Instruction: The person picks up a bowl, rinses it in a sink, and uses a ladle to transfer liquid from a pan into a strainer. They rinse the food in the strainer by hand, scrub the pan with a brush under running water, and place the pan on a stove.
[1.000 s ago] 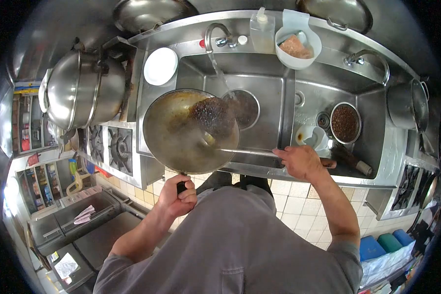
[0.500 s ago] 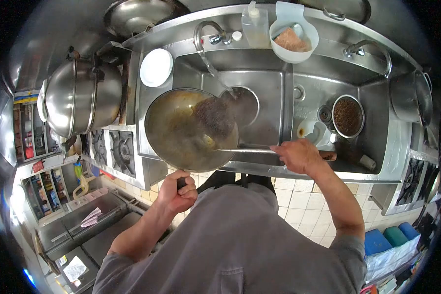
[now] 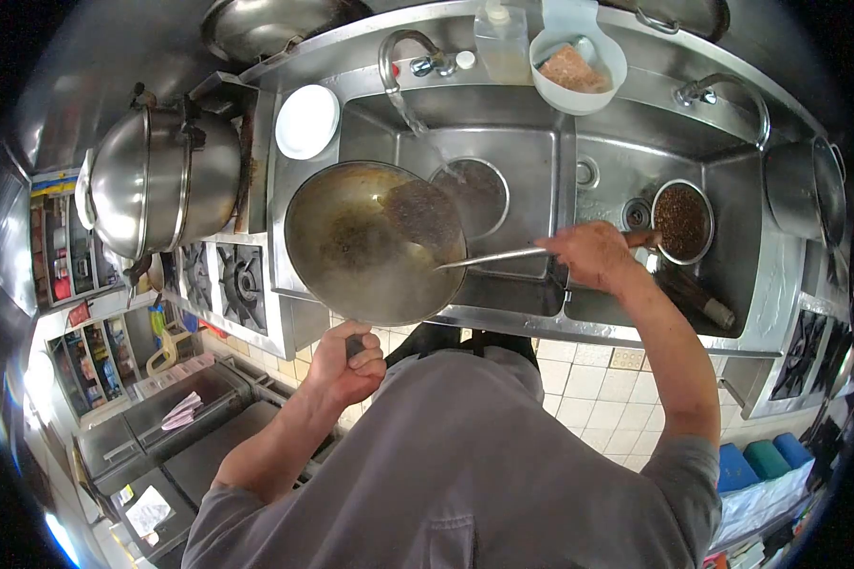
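Observation:
My left hand [image 3: 344, 362] is wrapped round the dark handle [image 3: 355, 345] of a large wok [image 3: 337, 261], which is held over the left sink's near-left corner. Murky liquid and a dark brown patch [image 3: 420, 214] show inside the wok. My right hand [image 3: 593, 256] grips a long metal-shafted tool [image 3: 498, 255] with a wooden end [image 3: 643, 239]. Its shaft reaches over the wok's right rim; I cannot tell the shape of its head. Beyond the wok, water [image 3: 414, 119] runs from the left faucet [image 3: 389, 62] toward a round drain strainer [image 3: 474, 196].
In the right sink [image 3: 626, 156] stands a metal bowl [image 3: 683, 222] of brown granular stuff. A white plate [image 3: 307, 122] lies left of the sinks. Behind them are a pump bottle [image 3: 503, 43] and a white container [image 3: 579, 71]. Stove burners [image 3: 242, 284] lie to the left.
My right hand has moved away from my body and slightly right, drawing the tool back toward the wok's rim. My left hand keeps its grip on the handle.

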`<state>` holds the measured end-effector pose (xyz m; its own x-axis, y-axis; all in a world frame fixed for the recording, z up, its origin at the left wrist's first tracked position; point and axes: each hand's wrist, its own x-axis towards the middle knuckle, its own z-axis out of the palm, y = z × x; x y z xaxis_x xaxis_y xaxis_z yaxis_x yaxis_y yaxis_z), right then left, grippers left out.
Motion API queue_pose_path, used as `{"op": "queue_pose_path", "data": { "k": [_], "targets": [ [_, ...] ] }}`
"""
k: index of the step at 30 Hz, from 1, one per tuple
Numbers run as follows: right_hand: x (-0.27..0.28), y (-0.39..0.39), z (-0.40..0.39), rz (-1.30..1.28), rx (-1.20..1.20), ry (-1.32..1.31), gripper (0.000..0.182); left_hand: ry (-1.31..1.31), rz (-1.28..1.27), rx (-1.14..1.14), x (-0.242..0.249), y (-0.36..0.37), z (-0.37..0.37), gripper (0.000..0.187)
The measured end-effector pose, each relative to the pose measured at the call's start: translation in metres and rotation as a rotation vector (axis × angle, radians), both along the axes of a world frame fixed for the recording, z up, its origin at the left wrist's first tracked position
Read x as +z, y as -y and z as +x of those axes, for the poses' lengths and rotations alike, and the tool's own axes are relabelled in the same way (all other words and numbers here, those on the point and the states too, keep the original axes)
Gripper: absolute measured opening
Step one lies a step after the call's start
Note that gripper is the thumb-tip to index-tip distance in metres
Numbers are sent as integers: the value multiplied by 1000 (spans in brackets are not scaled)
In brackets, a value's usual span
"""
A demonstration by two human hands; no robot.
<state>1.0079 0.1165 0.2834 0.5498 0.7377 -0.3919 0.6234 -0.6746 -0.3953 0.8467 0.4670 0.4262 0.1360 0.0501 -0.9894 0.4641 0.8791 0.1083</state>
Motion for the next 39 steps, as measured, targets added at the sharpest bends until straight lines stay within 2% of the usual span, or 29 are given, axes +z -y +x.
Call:
{"op": "queue_pose_path", "data": {
  "k": [1, 7, 14, 17, 19, 23, 25, 28, 32, 34, 39],
  "targets": [
    [2, 0, 6, 11, 10, 69, 41, 9, 26, -25, 1, 1, 1, 13],
    [13, -1, 16, -52, -40, 50, 43, 10, 2, -19, 0, 0, 3, 12],
    [-10, -18, -12, 52, -44, -70, 42, 9, 31, -28, 1, 2, 8, 12],
    [-18, -23, -15, 75, -105, -68, 41, 17, -33, -7, -4, -2, 6, 13],
    [-18, -23, -10, -47, -126, -14, 40, -1, -22, -5, -2, -1, 8, 13],
    [-5, -14, -5, -21, -151, 83, 39, -31, 27, -28, 0, 3, 12, 13],
    [3, -13, -4, -59, -189, -21, 51, -23, 11, -18, 1, 4, 12, 13],
    [5, -10, -10, -48, -144, -70, 53, -42, 17, -8, 0, 4, 13, 14],
    [-7, -4, -15, -34, -105, -74, 41, -42, 10, 23, -5, 2, 11, 15],
    [-10, 1, -12, 6, -93, 57, 45, -20, 15, 14, -4, 3, 11, 16],
    [-6, 5, 9, -60, -131, 97, 52, -19, 18, -2, -2, 6, 13, 16]
  ]
}}
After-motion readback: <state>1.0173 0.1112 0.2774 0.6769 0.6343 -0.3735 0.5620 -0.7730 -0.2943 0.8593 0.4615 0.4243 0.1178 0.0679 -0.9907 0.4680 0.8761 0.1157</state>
